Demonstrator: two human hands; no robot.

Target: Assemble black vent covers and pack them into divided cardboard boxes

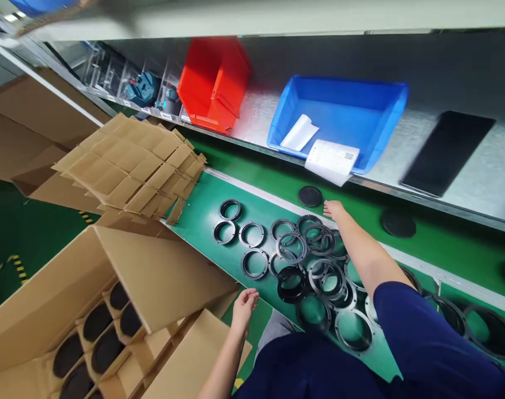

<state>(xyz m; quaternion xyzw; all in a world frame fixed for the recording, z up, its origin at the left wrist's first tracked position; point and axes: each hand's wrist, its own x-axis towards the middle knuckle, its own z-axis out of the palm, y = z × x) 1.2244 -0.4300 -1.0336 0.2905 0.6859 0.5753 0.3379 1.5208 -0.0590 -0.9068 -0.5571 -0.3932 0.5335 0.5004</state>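
My right hand reaches over the bench to its back strip, beside a round black disc; a small gap shows between them. The fingers are extended and hold nothing visible. My left hand hovers by the bench's front edge, near the flap of a cardboard box. Its fingers are loosely bent, with nothing seen in them. Several black rings lie on the green bench. Some stand apart, like one ring on the left; others overlap in a heap, such as a flat ring.
Black round pieces sit in the box's divided cells. Stacked cardboard dividers rest at the bench's left end. Above, a shelf carries a red bin, a blue bin with papers, and a dark flat tablet-like object. Another black disc lies farther right.
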